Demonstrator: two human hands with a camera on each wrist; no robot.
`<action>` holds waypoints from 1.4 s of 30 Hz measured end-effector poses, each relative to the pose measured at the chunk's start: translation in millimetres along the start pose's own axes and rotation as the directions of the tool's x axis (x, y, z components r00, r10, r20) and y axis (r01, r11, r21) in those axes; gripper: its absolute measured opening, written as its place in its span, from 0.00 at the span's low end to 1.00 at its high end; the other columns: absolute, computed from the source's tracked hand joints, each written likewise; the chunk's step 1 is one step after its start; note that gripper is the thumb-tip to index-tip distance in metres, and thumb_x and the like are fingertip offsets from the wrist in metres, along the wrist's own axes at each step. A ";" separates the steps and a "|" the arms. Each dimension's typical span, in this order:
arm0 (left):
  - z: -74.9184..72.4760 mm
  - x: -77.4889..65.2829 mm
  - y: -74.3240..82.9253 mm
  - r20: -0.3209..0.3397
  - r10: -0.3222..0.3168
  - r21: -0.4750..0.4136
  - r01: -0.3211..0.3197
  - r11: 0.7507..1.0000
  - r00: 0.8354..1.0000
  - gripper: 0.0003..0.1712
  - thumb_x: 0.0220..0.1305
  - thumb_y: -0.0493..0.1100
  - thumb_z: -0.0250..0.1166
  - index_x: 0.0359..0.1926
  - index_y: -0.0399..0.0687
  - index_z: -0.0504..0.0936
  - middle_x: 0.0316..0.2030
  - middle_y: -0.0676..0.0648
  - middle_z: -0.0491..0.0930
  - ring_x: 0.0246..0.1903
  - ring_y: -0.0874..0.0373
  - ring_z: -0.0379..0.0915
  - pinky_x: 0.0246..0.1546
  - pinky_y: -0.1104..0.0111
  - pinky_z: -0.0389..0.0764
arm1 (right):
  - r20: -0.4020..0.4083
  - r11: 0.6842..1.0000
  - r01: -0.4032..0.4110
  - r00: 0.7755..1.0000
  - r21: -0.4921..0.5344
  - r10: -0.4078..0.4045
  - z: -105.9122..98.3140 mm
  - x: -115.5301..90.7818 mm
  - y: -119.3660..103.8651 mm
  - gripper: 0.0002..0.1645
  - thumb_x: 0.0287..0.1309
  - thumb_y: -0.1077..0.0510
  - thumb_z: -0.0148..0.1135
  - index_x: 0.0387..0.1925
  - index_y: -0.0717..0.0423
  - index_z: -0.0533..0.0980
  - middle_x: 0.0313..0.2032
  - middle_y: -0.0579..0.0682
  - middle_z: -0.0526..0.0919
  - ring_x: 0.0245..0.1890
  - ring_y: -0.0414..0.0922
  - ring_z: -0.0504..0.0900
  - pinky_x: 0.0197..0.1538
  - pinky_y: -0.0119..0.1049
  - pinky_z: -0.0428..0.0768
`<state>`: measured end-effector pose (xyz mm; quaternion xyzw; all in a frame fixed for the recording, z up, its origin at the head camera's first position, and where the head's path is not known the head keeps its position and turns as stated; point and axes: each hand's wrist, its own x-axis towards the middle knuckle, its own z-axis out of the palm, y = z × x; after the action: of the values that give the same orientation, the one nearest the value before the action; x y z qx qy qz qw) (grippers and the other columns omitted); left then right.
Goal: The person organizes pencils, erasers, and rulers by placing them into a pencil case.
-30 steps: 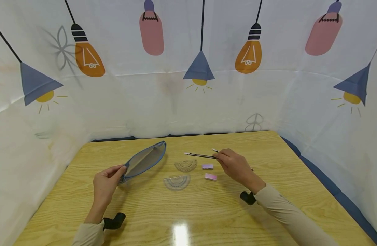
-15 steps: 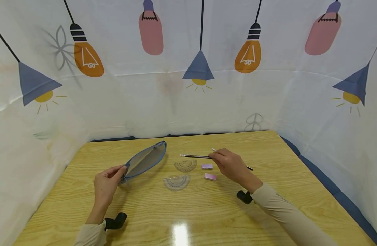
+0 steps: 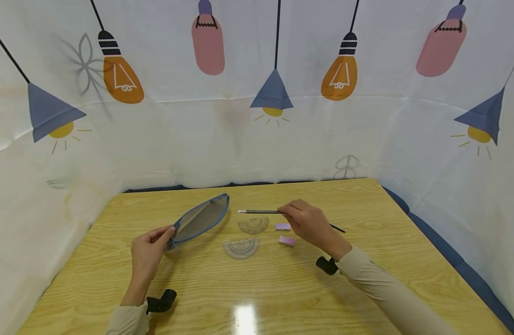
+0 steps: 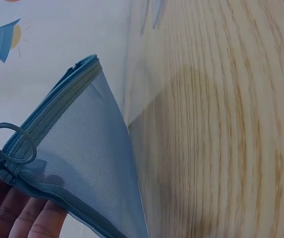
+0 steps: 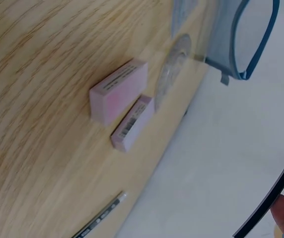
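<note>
My left hand [image 3: 148, 251] pinches one corner of a blue-edged mesh zip pouch [image 3: 202, 221] and holds it tilted, its mouth spread toward the right. A zip pull ring [image 4: 14, 144] shows beside the fingers in the left wrist view. Above the table, my right hand [image 3: 309, 225] pinches a dark pencil [image 3: 261, 211], whose white eraser end points left at the pouch. Under the right wrist lies a second pencil [image 3: 337, 228], partly hidden by the hand in the head view; its eraser end appears in the right wrist view.
Two clear protractors [image 3: 253, 225] lie flat between the hands. Just right of them are two pink-and-white erasers [image 3: 287, 241]. A white curtain [image 3: 190, 139] printed with lamps hangs around the back and sides of the wooden table [image 3: 223, 298].
My right hand has moved left, bringing the held pencil closer to the pouch and uncovering more of the pencil on the table. The left hand and pouch have shifted slightly right.
</note>
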<state>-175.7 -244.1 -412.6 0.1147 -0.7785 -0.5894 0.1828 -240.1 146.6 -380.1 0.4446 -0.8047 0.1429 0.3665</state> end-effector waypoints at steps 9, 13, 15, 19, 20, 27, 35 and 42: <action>0.2 0.5 1.5 -0.012 -0.002 -0.005 0.002 1.000 1.000 0.20 0.64 0.48 0.67 0.48 0.35 0.85 0.34 0.51 0.85 0.30 0.68 0.78 0.29 0.75 0.79 | 0.009 1.000 0.008 1.000 0.026 -0.008 3.4 12.0 -8.9 0.11 0.53 0.68 0.70 0.40 0.59 0.82 0.35 0.50 0.81 0.36 0.44 0.81 0.35 0.35 0.81; 1.0 1.0 2.3 -0.026 -0.004 -0.016 0.004 1.000 1.000 0.21 0.64 0.48 0.68 0.47 0.34 0.85 0.33 0.53 0.85 0.30 0.68 0.79 0.29 0.75 0.80 | 0.002 0.999 0.019 1.000 0.033 -0.019 4.7 17.5 -12.0 0.12 0.52 0.68 0.71 0.40 0.59 0.82 0.35 0.50 0.81 0.37 0.44 0.81 0.36 0.34 0.81; 1.8 1.1 3.2 -0.036 -0.009 -0.024 0.008 1.000 0.999 0.21 0.63 0.48 0.68 0.47 0.34 0.85 0.31 0.54 0.85 0.29 0.68 0.79 0.29 0.74 0.80 | 0.005 0.999 0.021 1.000 0.036 -0.021 5.9 19.8 -13.2 0.13 0.52 0.69 0.71 0.41 0.59 0.82 0.36 0.50 0.82 0.37 0.44 0.81 0.37 0.34 0.81; 3.4 1.4 4.8 -0.048 -0.020 -0.037 0.018 0.999 0.999 0.21 0.63 0.48 0.69 0.47 0.33 0.85 0.30 0.55 0.84 0.28 0.68 0.79 0.28 0.75 0.79 | 0.019 0.999 0.020 1.000 0.040 -0.021 8.0 24.3 -16.5 0.12 0.53 0.68 0.70 0.41 0.58 0.82 0.37 0.50 0.82 0.38 0.44 0.81 0.37 0.34 0.81; 3.7 1.4 4.9 -0.050 -0.022 -0.040 0.020 0.999 0.999 0.21 0.63 0.47 0.69 0.47 0.33 0.85 0.30 0.55 0.84 0.28 0.68 0.79 0.28 0.75 0.79 | 0.022 0.999 0.022 0.999 0.043 -0.023 8.9 25.1 -17.3 0.12 0.53 0.68 0.70 0.41 0.58 0.82 0.37 0.50 0.82 0.39 0.44 0.81 0.37 0.33 0.81; 4.4 1.4 5.8 -0.051 -0.030 -0.058 0.027 0.998 0.998 0.20 0.63 0.46 0.69 0.47 0.33 0.85 0.29 0.54 0.85 0.27 0.68 0.79 0.26 0.75 0.79 | 0.027 0.997 0.042 0.999 0.068 -0.044 13.9 30.8 -23.7 0.12 0.54 0.66 0.70 0.42 0.58 0.82 0.38 0.50 0.82 0.41 0.45 0.81 0.39 0.33 0.81; 4.4 2.5 5.6 -0.050 -0.010 -0.048 0.008 0.999 0.999 0.19 0.63 0.46 0.69 0.46 0.33 0.85 0.29 0.55 0.85 0.27 0.68 0.79 0.26 0.76 0.79 | 0.012 0.994 0.089 0.996 0.064 -0.090 20.2 42.0 -29.3 0.11 0.56 0.66 0.69 0.42 0.59 0.82 0.38 0.50 0.82 0.40 0.44 0.81 0.40 0.31 0.80; 4.2 2.9 3.7 -0.042 -0.017 -0.059 0.015 0.998 0.999 0.19 0.63 0.46 0.69 0.47 0.33 0.85 0.29 0.54 0.85 0.28 0.68 0.79 0.27 0.75 0.80 | 0.013 0.993 0.106 0.994 0.044 -0.107 26.3 45.8 -34.4 0.12 0.53 0.66 0.71 0.42 0.57 0.82 0.38 0.49 0.82 0.40 0.43 0.81 0.38 0.30 0.80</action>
<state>-180.0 -240.6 -409.7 0.1280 -0.7558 -0.6109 0.1980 -239.4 84.6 -368.7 0.4958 -0.7793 0.1374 0.3578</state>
